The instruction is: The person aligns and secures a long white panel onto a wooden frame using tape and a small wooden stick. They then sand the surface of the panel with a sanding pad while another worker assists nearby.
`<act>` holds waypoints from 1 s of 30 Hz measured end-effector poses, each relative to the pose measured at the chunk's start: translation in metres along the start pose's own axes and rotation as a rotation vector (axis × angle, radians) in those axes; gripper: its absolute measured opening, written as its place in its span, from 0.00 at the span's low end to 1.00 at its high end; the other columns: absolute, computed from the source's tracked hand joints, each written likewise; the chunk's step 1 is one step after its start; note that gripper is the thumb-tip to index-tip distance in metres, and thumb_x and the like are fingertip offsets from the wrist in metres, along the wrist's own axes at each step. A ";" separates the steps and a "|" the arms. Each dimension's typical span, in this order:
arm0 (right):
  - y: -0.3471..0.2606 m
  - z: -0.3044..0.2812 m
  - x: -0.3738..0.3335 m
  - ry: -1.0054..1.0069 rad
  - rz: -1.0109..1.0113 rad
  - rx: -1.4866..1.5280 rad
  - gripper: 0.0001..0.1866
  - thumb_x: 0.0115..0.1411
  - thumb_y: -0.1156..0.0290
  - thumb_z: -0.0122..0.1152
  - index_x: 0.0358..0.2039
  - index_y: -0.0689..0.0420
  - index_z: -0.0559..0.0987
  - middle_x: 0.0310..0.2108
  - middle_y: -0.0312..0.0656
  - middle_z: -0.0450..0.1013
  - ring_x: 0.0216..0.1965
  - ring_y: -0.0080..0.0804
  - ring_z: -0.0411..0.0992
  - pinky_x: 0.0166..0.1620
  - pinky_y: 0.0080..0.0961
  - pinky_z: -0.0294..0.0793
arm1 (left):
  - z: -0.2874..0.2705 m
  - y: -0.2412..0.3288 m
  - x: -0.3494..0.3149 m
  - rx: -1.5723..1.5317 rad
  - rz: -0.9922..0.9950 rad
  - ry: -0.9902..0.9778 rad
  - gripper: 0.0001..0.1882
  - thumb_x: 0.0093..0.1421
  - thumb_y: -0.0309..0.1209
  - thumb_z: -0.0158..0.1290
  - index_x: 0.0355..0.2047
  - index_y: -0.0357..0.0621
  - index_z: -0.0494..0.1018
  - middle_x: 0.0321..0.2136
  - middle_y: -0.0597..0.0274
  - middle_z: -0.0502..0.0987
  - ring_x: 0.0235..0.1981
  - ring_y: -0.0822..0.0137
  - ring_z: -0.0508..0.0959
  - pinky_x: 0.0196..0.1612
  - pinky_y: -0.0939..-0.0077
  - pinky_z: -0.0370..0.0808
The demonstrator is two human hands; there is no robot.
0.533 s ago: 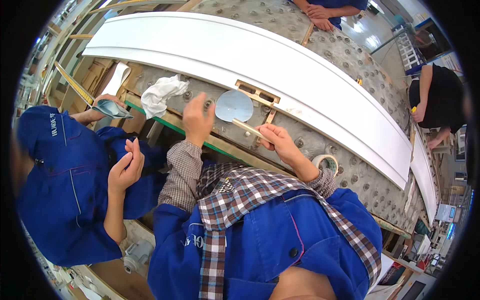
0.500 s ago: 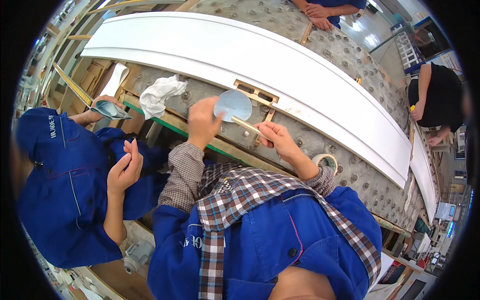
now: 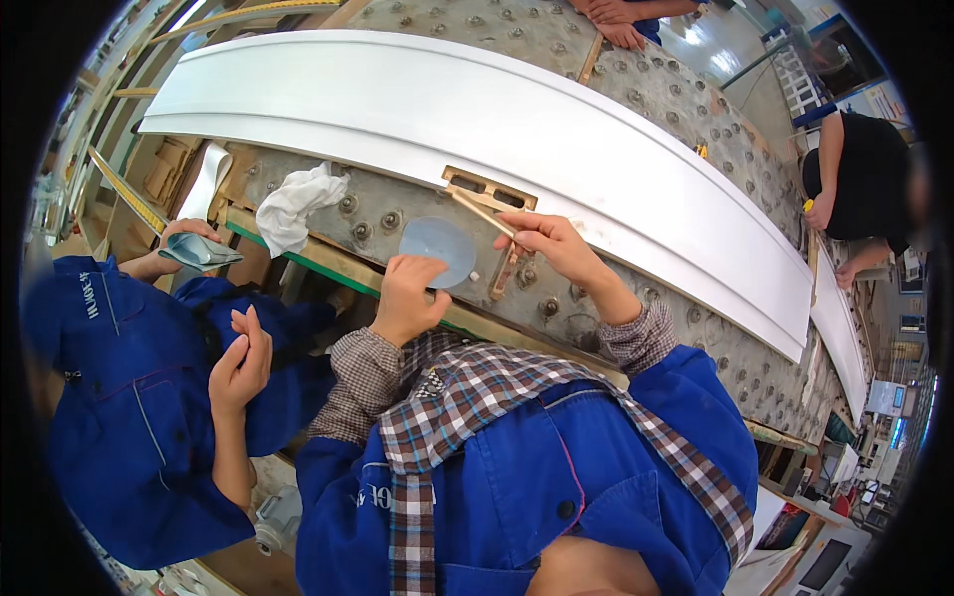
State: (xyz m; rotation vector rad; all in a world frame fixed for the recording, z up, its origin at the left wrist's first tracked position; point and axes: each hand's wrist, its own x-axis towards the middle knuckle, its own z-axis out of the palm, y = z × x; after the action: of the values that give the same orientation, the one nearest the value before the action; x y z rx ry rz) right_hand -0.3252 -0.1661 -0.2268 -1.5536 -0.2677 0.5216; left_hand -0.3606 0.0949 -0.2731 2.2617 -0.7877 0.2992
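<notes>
My left hand (image 3: pixel 409 300) is closed on the near edge of a round blue-grey sanding disc (image 3: pixel 440 246), held over the studded table. Between my right thumb and fingers is a slim pale stick (image 3: pixel 481 214); that right hand (image 3: pixel 556 248) is closed around its near end. The stick's far tip meets or overlaps the rim of a light-brown slotted cutout (image 3: pixel 515 198) in the near edge of a long white panel (image 3: pixel 397 94). I cannot tell whether it touches. Below the cutout lies a brown strip (image 3: pixel 503 278).
A crumpled white cloth (image 3: pixel 295 207) lies left of the disc. At my left, a co-worker's hand (image 3: pixel 191 238) holds a folded grey-blue sheet. Another person (image 3: pixel 863 184) stands at the right, and folded hands (image 3: pixel 618 20) rest at the far side. Round studs cover the table (image 3: pixel 596 338).
The stick has moved up and left to the cutout with my right hand. My left hand and the disc have come lower. The tape roll near my right wrist is now out of sight.
</notes>
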 end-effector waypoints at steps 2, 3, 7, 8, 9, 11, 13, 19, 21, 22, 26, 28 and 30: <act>0.000 0.001 0.002 -0.006 0.007 -0.008 0.22 0.59 0.74 0.47 0.55 0.63 0.69 0.37 0.37 0.77 0.30 0.16 0.68 0.37 0.15 0.70 | 0.004 0.006 0.008 -0.391 -0.250 0.077 0.12 0.55 0.26 0.52 0.40 0.35 0.74 0.34 0.58 0.77 0.35 0.64 0.76 0.42 0.70 0.71; -0.002 0.003 0.003 -0.005 0.026 -0.020 0.23 0.58 0.75 0.47 0.55 0.63 0.69 0.36 0.37 0.77 0.29 0.16 0.68 0.36 0.16 0.70 | 0.009 0.009 0.021 -0.675 -0.451 0.117 0.12 0.57 0.28 0.52 0.40 0.35 0.73 0.33 0.59 0.78 0.34 0.67 0.77 0.40 0.73 0.71; -0.009 0.007 0.004 -0.025 0.019 -0.072 0.22 0.59 0.75 0.47 0.54 0.64 0.70 0.36 0.38 0.77 0.29 0.17 0.69 0.36 0.18 0.71 | 0.021 0.020 0.056 -1.178 -0.666 0.135 0.15 0.62 0.35 0.52 0.40 0.33 0.74 0.30 0.64 0.77 0.28 0.77 0.74 0.32 0.84 0.70; -0.010 0.008 0.006 -0.024 0.016 -0.066 0.21 0.60 0.75 0.46 0.54 0.63 0.70 0.36 0.39 0.77 0.30 0.18 0.70 0.37 0.18 0.71 | 0.023 0.021 0.059 -1.210 -0.664 0.143 0.15 0.61 0.35 0.53 0.39 0.33 0.74 0.29 0.65 0.76 0.27 0.77 0.73 0.31 0.83 0.70; -0.010 0.007 0.005 -0.017 0.016 -0.063 0.19 0.61 0.75 0.46 0.53 0.63 0.71 0.36 0.40 0.77 0.32 0.19 0.71 0.38 0.19 0.72 | 0.028 0.019 0.061 -1.214 -0.680 0.172 0.14 0.61 0.36 0.53 0.35 0.35 0.75 0.26 0.66 0.75 0.25 0.78 0.72 0.30 0.83 0.70; -0.012 0.006 0.002 0.030 0.014 -0.072 0.17 0.61 0.74 0.47 0.51 0.64 0.73 0.36 0.41 0.77 0.32 0.20 0.71 0.39 0.20 0.72 | 0.033 0.020 0.062 -1.307 -0.706 0.181 0.13 0.61 0.36 0.53 0.33 0.35 0.75 0.25 0.66 0.75 0.24 0.77 0.72 0.30 0.83 0.70; -0.009 0.002 0.002 0.148 -0.031 -0.123 0.16 0.62 0.72 0.49 0.48 0.64 0.75 0.36 0.41 0.77 0.33 0.21 0.72 0.39 0.20 0.72 | 0.034 0.019 0.064 -1.352 -0.736 0.191 0.13 0.61 0.36 0.53 0.31 0.36 0.75 0.25 0.66 0.75 0.24 0.77 0.72 0.30 0.83 0.70; -0.010 -0.005 0.013 0.414 -0.242 -0.546 0.12 0.56 0.68 0.61 0.39 0.58 0.80 0.33 0.38 0.76 0.33 0.26 0.71 0.38 0.23 0.70 | 0.042 0.005 0.066 -1.344 -0.805 0.222 0.13 0.62 0.36 0.53 0.28 0.36 0.74 0.24 0.65 0.74 0.23 0.76 0.72 0.29 0.83 0.70; -0.004 0.001 0.021 0.371 -0.434 -0.818 0.14 0.49 0.67 0.65 0.37 0.56 0.80 0.29 0.38 0.74 0.32 0.33 0.70 0.37 0.26 0.69 | 0.048 0.002 0.068 -1.350 -0.826 0.230 0.13 0.62 0.36 0.52 0.28 0.37 0.74 0.23 0.65 0.74 0.23 0.76 0.72 0.29 0.82 0.70; 0.000 0.002 0.025 0.345 -0.533 -0.955 0.15 0.46 0.66 0.68 0.35 0.55 0.80 0.27 0.38 0.73 0.32 0.36 0.69 0.37 0.28 0.68 | 0.052 0.002 0.071 -1.365 -0.841 0.244 0.13 0.62 0.36 0.52 0.28 0.37 0.74 0.23 0.65 0.74 0.23 0.76 0.72 0.28 0.82 0.70; 0.015 -0.006 0.039 0.395 -0.487 -0.971 0.13 0.42 0.71 0.68 0.31 0.54 0.79 0.25 0.37 0.71 0.31 0.36 0.67 0.35 0.30 0.68 | 0.062 0.002 0.081 -1.399 -0.915 0.275 0.12 0.62 0.36 0.52 0.29 0.40 0.73 0.24 0.67 0.74 0.24 0.77 0.71 0.30 0.81 0.70; 0.020 -0.007 0.043 0.439 -0.447 -0.945 0.11 0.42 0.72 0.68 0.29 0.54 0.80 0.25 0.37 0.70 0.31 0.36 0.67 0.35 0.30 0.68 | 0.066 0.003 0.086 -1.366 -0.962 0.282 0.12 0.62 0.36 0.52 0.29 0.40 0.73 0.24 0.67 0.74 0.24 0.77 0.71 0.30 0.82 0.70; 0.027 -0.006 0.046 0.478 -0.422 -0.933 0.11 0.42 0.72 0.68 0.29 0.54 0.80 0.26 0.37 0.70 0.31 0.36 0.66 0.35 0.29 0.68 | 0.073 0.001 0.089 -1.319 -0.972 0.305 0.14 0.62 0.38 0.52 0.28 0.39 0.73 0.23 0.67 0.74 0.23 0.77 0.72 0.27 0.82 0.71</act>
State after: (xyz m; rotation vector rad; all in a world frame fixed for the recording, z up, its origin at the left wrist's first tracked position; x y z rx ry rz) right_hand -0.2865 -0.1515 -0.2608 -2.3716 -0.4901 -0.3858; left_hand -0.2925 0.0037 -0.2875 1.0473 0.3235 -0.2867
